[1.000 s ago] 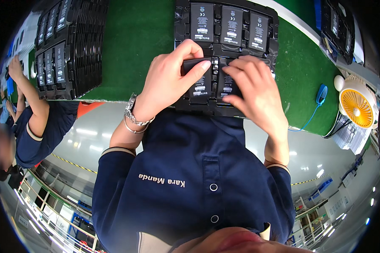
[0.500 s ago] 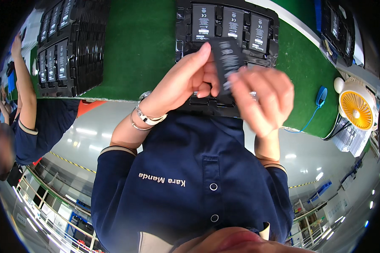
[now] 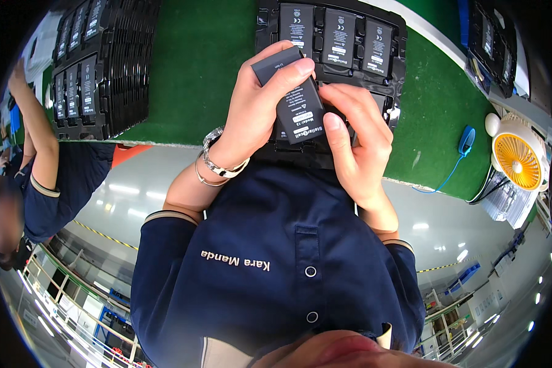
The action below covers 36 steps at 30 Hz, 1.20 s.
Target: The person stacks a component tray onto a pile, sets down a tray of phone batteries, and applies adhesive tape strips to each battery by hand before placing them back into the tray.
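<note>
A flat black phone battery (image 3: pixel 298 110) with white print lies slantwise in my left hand (image 3: pixel 265 92), whose thumb presses on its face while the fingers curl behind it. My right hand (image 3: pixel 362 132) is open beside the battery's right edge, thumb and forefinger apart with nothing between them. The forefinger's tip comes close to that edge; whether it touches, I cannot tell. Beneath both hands is a black plastic tray (image 3: pixel 402 55) with moulded pockets. In its far row sit several like batteries (image 3: pixel 339 38). My hands and the held battery hide much of the near row.
Stacked black trays (image 3: pixel 126 73) with batteries stand at the left on the green mat (image 3: pixel 193 67). Towards the right lie a blue corded device (image 3: pixel 467 140) and a yellow-and-white fan (image 3: pixel 516 161). More dark trays (image 3: pixel 494 46) are at the far right. Another person (image 3: pixel 40 184) is at the left.
The battery, earlier between both hands, now rests in my left hand alone, farther left and tilted the other way. My right hand has let go and its fingers have spread.
</note>
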### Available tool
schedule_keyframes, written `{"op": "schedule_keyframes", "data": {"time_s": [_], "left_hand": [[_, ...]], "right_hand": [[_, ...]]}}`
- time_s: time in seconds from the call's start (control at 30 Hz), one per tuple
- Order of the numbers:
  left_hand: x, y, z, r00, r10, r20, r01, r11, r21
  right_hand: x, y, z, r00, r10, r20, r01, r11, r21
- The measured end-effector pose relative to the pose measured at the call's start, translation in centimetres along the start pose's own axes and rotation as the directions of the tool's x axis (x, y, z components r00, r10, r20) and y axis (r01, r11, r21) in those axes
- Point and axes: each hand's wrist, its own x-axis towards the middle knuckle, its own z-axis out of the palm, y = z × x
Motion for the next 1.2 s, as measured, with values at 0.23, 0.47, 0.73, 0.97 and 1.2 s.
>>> {"op": "schedule_keyframes", "data": {"time_s": [0.23, 0.47, 0.73, 0.97, 1.2], "left_hand": [[-0.2, -0.2, 0.2, 0.996, 0.033, -0.086, -0.025, 0.995, 0.096], [0.0, 0.4, -0.2, 0.997, 0.068, 0.021, -0.071, 0.97, 0.234], [-0.2, 0.3, 0.2, 0.999, 0.044, 0.031, -0.052, 0.941, 0.333], [-0.3, 0.0, 0.1, 0.991, 0.09, 0.095, -0.125, 0.872, 0.474], [-0.2, 0.3, 0.1, 0.988, 0.077, 0.13, -0.134, 0.85, 0.51]], "right_hand": [[0.1, -0.1, 0.3, 0.994, -0.106, -0.013, 0.103, 0.988, -0.117], [1.1, 0.5, -0.2, 0.991, -0.126, 0.046, 0.129, 0.988, -0.08], [1.0, 0.6, 0.2, 0.968, 0.248, -0.03, -0.229, 0.928, 0.294], [1.5, 0.3, -0.4, 0.984, 0.167, 0.062, -0.169, 0.985, 0.022], [1.4, 0.5, -0.4, 0.997, 0.057, 0.051, -0.052, 0.994, -0.093]]}}
